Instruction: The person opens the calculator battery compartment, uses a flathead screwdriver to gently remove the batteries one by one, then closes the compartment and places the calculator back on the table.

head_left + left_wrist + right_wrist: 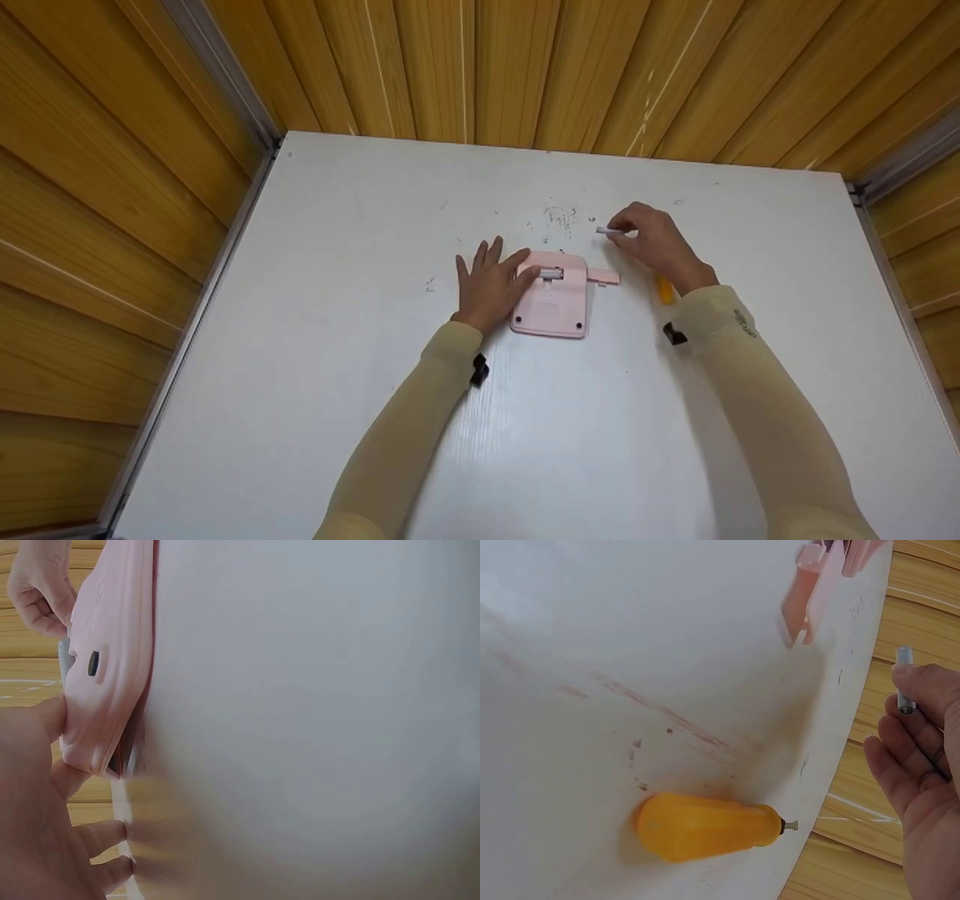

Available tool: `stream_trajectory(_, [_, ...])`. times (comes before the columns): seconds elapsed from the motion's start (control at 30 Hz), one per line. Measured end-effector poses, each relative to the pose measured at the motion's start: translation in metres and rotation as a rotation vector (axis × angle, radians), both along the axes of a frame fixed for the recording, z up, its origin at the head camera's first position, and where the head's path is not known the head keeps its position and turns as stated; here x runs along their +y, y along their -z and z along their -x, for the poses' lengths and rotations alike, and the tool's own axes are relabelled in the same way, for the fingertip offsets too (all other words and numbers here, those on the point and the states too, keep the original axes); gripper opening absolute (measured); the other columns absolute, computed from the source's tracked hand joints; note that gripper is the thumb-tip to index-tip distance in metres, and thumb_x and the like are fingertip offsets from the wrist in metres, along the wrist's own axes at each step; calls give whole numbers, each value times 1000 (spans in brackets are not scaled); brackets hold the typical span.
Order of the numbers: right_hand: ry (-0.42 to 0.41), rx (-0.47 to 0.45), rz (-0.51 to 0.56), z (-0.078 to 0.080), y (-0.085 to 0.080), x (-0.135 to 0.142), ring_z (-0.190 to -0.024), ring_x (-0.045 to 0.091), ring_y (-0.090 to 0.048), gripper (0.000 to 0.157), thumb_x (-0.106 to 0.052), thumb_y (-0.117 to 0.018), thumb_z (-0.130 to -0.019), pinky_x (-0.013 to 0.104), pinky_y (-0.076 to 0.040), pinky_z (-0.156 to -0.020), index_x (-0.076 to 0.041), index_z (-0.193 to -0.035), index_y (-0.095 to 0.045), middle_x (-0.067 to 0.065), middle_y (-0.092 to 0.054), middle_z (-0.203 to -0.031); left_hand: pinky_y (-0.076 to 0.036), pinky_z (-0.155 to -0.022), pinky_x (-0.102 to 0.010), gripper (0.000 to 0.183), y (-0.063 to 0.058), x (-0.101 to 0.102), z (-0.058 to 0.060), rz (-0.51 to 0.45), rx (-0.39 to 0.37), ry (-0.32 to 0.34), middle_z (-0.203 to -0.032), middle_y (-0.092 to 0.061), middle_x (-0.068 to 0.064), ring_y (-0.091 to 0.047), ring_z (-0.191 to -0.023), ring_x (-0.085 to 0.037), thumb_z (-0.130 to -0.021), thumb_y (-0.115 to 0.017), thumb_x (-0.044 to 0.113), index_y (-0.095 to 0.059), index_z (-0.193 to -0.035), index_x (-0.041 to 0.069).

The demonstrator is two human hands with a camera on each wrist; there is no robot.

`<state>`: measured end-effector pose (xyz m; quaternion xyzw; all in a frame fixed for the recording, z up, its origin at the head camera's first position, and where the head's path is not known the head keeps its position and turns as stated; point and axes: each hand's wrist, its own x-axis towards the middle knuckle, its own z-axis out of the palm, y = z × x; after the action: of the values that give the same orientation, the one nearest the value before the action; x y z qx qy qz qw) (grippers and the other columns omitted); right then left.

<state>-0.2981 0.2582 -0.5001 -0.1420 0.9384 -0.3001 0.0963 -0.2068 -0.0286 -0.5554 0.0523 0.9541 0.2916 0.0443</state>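
Observation:
A flat pink device [549,307], with dark round feet on its upturned side, lies on the white table. One silvery battery [552,274] shows in its compartment. My left hand [491,289] rests at the device's left side, thumb on top by the battery and other fingers spread over its edge and the table; the left wrist view shows this hand [41,795] from close by. Just right of the device and above it, my right hand [652,236] pinches a small battery [904,681] between thumb and fingers, off the table. A narrow pink cover [604,277] is beside the device's right edge.
A stubby screwdriver [709,826] with a yellow handle lies on the table, partly hidden by my right wrist in the head view. Dark scuffs mark the white tabletop [337,360]. Wood-patterned panels [495,67] rise behind the table and at both sides.

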Motion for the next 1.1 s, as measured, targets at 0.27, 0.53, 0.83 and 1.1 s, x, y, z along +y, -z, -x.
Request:
stream_trajectory(0.27, [-14,-28,-14,8,8,-1,-118,35,-57,23,-11,-67,-106,53,-44,-114,-1,-126,-70,16,-62,-125,-2,-124,-69,63,1,1,0,28,23,8,-173,-29,-12,-16,-161,-36,-107,-41,68,-53,-158,34])
stream_trajectory(0.53, [-4,-34,-6,13,11,-2,-115,36,-55,22,-10,-65,-106,53,-44,-112,-1,-125,-71,17,-62,-124,-4,-124,-69,62,1,0,0,33,32,1,-172,-30,-12,-18,-161,-35,-107,-41,67,-54,-158,34])
stream_trajectory(0.83, [8,-38,-12,16,17,-4,-114,33,-55,21,-12,-67,-105,52,-45,-112,-3,-124,-72,14,-63,-123,-3,-125,-68,62,1,0,0,29,24,-2,-172,-30,-12,-18,-161,-35,-107,-42,67,-54,-158,34])
stream_trajectory(1.1, [-15,-14,0,17,26,-1,-112,32,-55,21,-10,-68,-105,51,-46,-107,-2,-124,-71,14,-63,-122,-2,-125,-68,63,1,0,0,28,16,3,-173,-28,-11,-16,-162,-35,-107,-41,68,-53,-159,34])
